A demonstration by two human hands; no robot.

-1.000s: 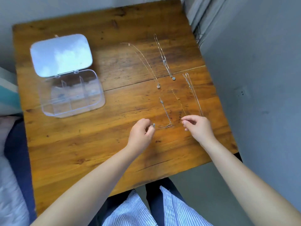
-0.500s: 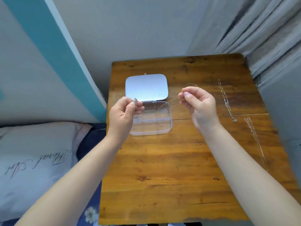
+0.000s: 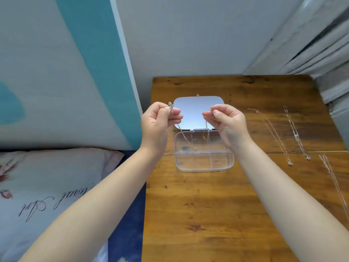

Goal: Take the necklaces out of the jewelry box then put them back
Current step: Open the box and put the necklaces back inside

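Note:
A clear plastic jewelry box (image 3: 204, 168) lies open on the wooden table, its lid (image 3: 198, 103) folded back flat. My left hand (image 3: 158, 121) pinches one end of a thin silver chain necklace (image 3: 182, 132), and my right hand (image 3: 225, 122) pinches its other end. Both hands are raised above the box. The chain hangs down between them and its low part dips into the box's rear compartments. Three more necklaces lie stretched out on the table to the right: one (image 3: 272, 132), a second (image 3: 296, 136), and a third (image 3: 333, 176) near the right edge.
The wooden table (image 3: 217, 214) stands against a wall, with curtains (image 3: 321, 40) at the back right. A bed with a printed pillow (image 3: 49, 186) lies close along the table's left edge.
My hands lifted the chain off the table's right side and carried it left over the open box. Since half a second ago they have come closer together, so the chain sags into the box.

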